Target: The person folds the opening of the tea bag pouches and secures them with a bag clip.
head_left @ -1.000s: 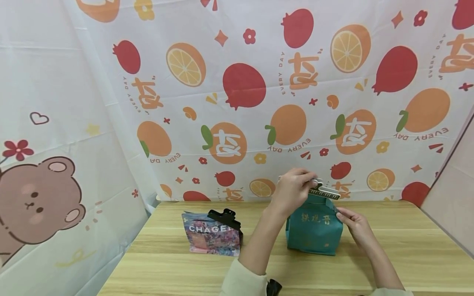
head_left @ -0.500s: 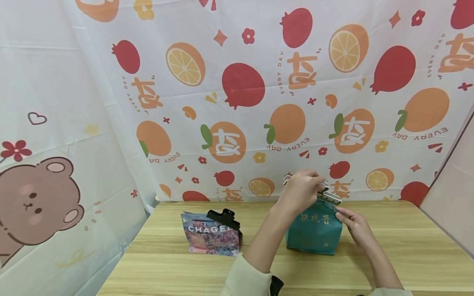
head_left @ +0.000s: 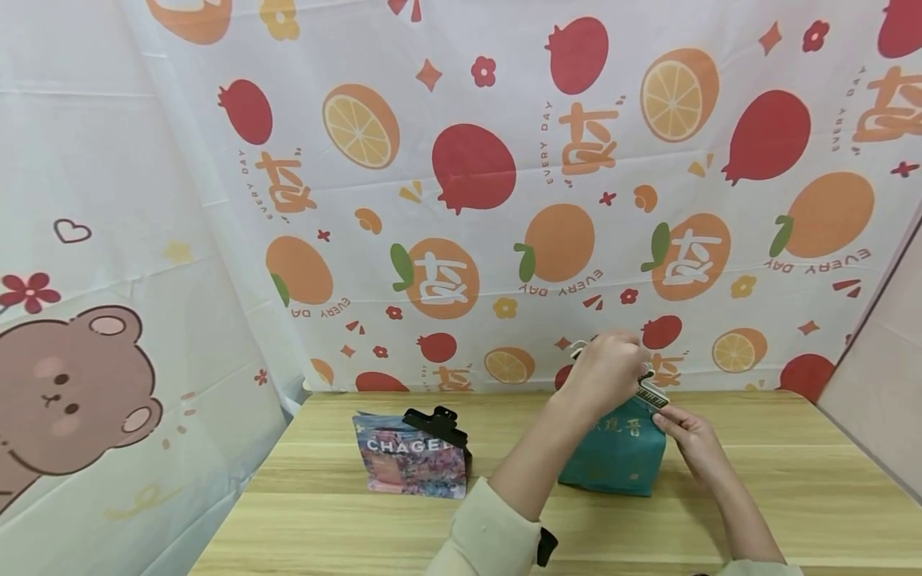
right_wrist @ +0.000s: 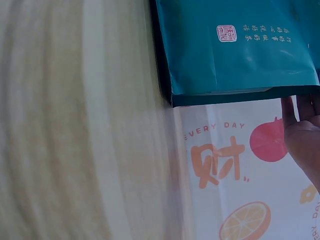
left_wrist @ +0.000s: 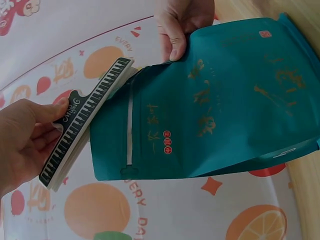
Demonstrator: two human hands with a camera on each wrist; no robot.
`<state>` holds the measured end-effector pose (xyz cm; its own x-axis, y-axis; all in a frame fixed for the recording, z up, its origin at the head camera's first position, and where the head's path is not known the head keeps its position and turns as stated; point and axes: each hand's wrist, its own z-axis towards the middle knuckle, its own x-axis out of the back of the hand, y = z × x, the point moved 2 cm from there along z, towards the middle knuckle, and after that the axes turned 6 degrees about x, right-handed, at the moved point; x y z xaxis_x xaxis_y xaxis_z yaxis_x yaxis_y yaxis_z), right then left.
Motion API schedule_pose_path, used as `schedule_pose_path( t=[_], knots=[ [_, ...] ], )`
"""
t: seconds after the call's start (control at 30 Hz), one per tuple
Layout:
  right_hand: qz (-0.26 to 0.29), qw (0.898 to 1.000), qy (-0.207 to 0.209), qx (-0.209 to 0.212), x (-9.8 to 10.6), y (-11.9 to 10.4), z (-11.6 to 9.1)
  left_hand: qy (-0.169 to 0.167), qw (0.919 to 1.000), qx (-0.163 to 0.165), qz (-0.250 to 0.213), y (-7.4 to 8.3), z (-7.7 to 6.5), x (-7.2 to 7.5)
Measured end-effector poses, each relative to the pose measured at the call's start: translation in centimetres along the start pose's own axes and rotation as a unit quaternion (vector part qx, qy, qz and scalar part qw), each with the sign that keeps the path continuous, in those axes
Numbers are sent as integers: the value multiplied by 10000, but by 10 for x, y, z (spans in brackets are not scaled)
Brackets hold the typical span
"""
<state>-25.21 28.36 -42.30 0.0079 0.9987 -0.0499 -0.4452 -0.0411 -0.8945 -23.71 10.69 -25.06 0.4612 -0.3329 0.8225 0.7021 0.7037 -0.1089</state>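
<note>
In the head view a teal foil tea bag (head_left: 619, 458) with gold characters stands upright on the table. My left hand (head_left: 608, 370) pinches a wide clip (left_wrist: 86, 122) with a black-and-white piano-key pattern. The clip slants across the bag's top end, its far end overlapping the bag's corner in the left wrist view, its near end apart from the bag. My right hand (head_left: 687, 438) pinches the bag's upper right edge between thumb and fingers. Its fingers (right_wrist: 305, 127) show beside the bag in the right wrist view. The left hand hides part of the clip and bag in the head view.
A colourful pouch (head_left: 410, 460) stands left on the wooden table (head_left: 324, 528), a black clip (head_left: 435, 424) on its top corner. Behind the table hangs a fruit-print cloth (head_left: 475, 264). A black object (head_left: 547, 547) shows partly beside the left sleeve.
My left hand has moved right with the piano-key clip, which has tilted more steeply and come down towards the bag's top right corner. The right hand keeps its pinch on the bag's edge.
</note>
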Motion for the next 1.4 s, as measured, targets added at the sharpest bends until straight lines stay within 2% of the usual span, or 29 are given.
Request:
schedule_pose_path(
  t=[0.23,0.67,0.83,1.0,1.13,1.4],
  knots=[
    [-168,9995,-233,155,2,1,1,-39,9998,-7,171,6,2,-6],
    [-118,9989,-376,235,2,1,1,-218,9989,99,401,10,3,-19],
    [27,9986,-430,322,1,-1,0,-185,9971,-94,728,13,7,-19],
    [177,9981,-466,355,1,-1,-1,-388,9948,-134,929,17,11,-19],
    [241,9984,-431,283,0,-1,-1,-505,9957,-23,782,16,11,-19],
    [209,9983,-470,268,0,0,1,-346,9987,17,378,11,10,-20]
  ],
)
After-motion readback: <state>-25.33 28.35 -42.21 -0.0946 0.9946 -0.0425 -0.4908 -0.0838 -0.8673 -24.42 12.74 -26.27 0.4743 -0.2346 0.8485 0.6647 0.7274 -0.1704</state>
